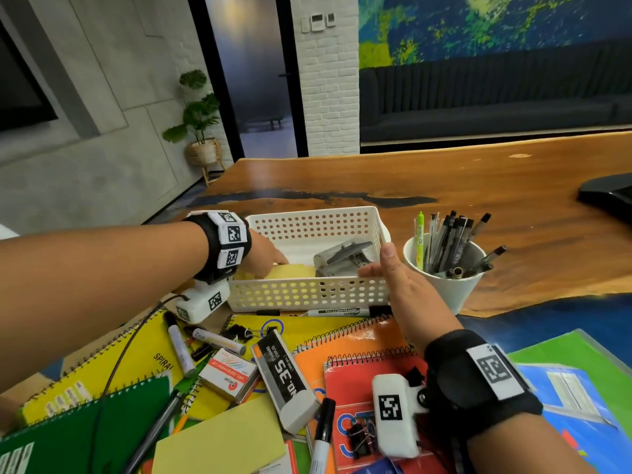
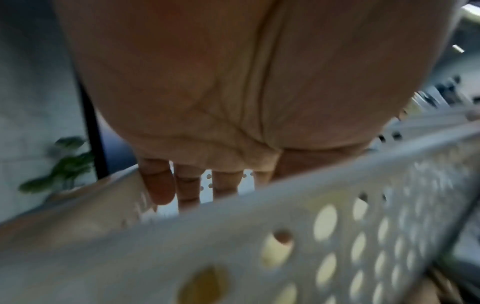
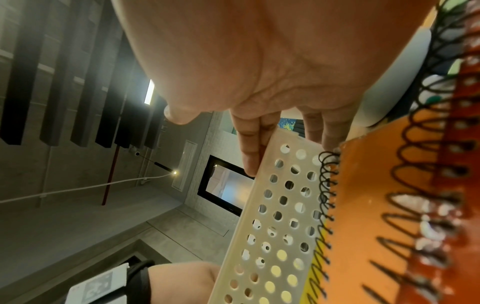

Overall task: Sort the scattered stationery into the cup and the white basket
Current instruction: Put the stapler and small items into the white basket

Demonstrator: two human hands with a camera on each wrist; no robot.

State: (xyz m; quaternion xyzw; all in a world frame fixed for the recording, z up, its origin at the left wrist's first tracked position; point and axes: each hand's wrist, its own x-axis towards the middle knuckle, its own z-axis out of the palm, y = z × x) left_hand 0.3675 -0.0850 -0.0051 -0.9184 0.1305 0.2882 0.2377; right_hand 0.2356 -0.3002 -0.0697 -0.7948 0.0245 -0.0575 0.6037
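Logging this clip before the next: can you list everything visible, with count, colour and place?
Basket: one, white, centre.
Sticky pad: one, yellow, in basket.
Hole punch: one, grey, in basket.
Cup: one, white, right of basket, full of pens.
Markers: several, white-black, in front of the basket.
Staples box: one, black-white, on the notebooks.
Spiral notebooks: several, yellow, orange, red, green.
Left hand: inside basket.
Right hand: on the basket's right end.

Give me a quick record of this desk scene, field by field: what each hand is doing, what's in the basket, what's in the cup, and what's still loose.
left hand: reaching into the white basket, over the yellow sticky pad
right hand: fingers on the basket's near right rim
basket contents: sticky pad, metal hole punch
cup: holds pens, right of basket
still loose: markers, staples box, binder clips, spiral notebooks
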